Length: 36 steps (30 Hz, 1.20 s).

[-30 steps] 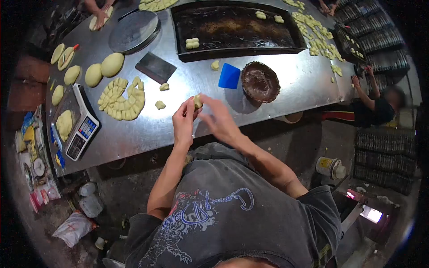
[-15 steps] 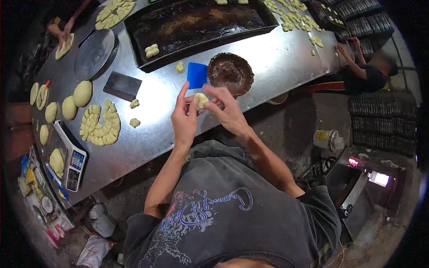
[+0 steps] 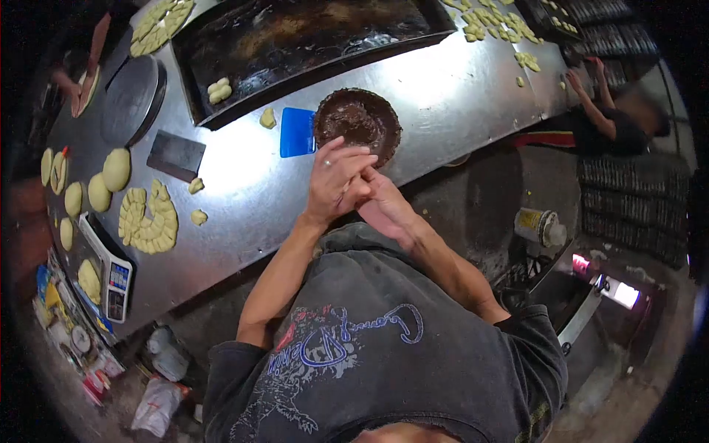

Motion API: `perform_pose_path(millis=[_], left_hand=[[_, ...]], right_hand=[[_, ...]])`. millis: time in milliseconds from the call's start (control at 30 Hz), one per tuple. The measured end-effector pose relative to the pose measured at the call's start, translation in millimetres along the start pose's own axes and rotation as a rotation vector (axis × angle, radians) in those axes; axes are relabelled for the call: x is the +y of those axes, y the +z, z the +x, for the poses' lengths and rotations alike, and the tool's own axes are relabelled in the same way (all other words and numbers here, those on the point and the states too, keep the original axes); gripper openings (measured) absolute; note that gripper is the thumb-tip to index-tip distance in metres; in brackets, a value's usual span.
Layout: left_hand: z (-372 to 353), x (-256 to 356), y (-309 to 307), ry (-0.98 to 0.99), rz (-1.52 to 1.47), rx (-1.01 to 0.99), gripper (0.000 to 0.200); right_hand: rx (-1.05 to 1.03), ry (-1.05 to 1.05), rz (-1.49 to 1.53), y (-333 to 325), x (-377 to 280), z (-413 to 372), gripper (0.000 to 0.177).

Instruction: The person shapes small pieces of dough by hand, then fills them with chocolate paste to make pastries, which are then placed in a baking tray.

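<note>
My left hand [image 3: 334, 181] lies across my right hand [image 3: 389, 209], palms pressed together just in front of my shirt. The small piece of dough that showed between my fingertips is now hidden between them. Just beyond my fingers stands a round bowl of dark brown paste [image 3: 354, 122], with a blue scraper [image 3: 297, 133] flat against its left side. Left of the scraper lies a small dough lump [image 3: 267, 118]. Two more scraps, a nearer one [image 3: 199, 216] and a farther one [image 3: 196, 185], sit beside the ring of cut dough [image 3: 150, 221].
A large dark tray [image 3: 295, 52] holding a few dough balls [image 3: 219, 91] spans the back. To the left are a metal scraper [image 3: 176, 155], a round plate [image 3: 131, 100], dough balls [image 3: 116, 170] and a scale [image 3: 114, 277]. Co-workers' hands are at the far left and right.
My hands have come together and closed over the dough piece, which was visible between my fingertips. The view has shifted, so the table things appear farther left.
</note>
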<state>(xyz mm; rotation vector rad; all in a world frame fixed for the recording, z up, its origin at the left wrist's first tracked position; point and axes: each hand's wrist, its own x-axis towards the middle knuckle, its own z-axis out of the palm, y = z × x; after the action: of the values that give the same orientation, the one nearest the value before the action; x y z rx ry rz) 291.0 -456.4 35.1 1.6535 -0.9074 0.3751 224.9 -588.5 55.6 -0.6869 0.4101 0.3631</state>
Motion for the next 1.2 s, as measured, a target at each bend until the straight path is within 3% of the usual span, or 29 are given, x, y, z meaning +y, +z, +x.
perform_pose_path(millis=[133,200,233,300,367,433,467,500,600,667,767,867,933,1067,1200], left_hand=[[1,-2,12,-0.106,0.005,-0.008,0.049],[-5,-2,14,-0.206,0.073,0.105,0.062],[-12,-6,11,-0.370,0.062,0.114,0.079],[-6,5,28,-0.855,-0.108,0.487,0.085],[-17,-2,28,-1.245,-0.449,0.643,0.092],[-66,-39,15,-1.516,-0.965,0.538,0.097],[-64,-38,15,-1.536,-0.987,0.520,0.097],[-62,-35,17,-1.557,-1.011,0.501,0.098],[-68,-40,25,-1.559,-0.988,0.492,0.100],[-70,-40,25,-1.544,-0.998,0.485,0.101],[-73,-40,17,-1.586,-1.033,0.479,0.082],[-66,-20,-1,-1.287,-0.487,0.296,0.055],[-50,4,-28,-1.109,-0.418,0.199,0.039],[-62,27,-61,-0.950,-0.234,0.225,0.028],[-70,47,-100,-0.978,-0.278,0.521,0.030]], right_hand=[[-0.097,0.133,-0.038,-11,-27,15,0.030],[-0.112,0.120,-0.403,-23,-48,36,0.027],[-0.145,0.069,-0.650,-32,-58,51,0.026],[-0.156,-0.041,-1.149,-39,-68,75,0.027],[-0.111,-0.102,-1.768,-42,-71,90,0.028],[-0.193,-0.169,-1.959,-74,-42,99,0.029],[-0.233,-0.203,-2.055,-92,-25,100,0.031],[-0.235,-0.272,-1.943,-87,-17,95,0.033],[-0.029,-0.079,-1.900,-74,-22,97,0.035],[-0.011,-0.026,-1.543,-73,-31,100,0.037],[0.057,0.085,-0.918,-43,-44,86,0.039],[-0.005,0.133,-0.442,-24,-39,76,0.038],[-0.080,0.157,-0.186,5,-33,62,0.038],[-0.171,0.078,-0.101,52,13,45,0.036],[-0.172,-0.090,-0.142,89,65,37,0.052]])
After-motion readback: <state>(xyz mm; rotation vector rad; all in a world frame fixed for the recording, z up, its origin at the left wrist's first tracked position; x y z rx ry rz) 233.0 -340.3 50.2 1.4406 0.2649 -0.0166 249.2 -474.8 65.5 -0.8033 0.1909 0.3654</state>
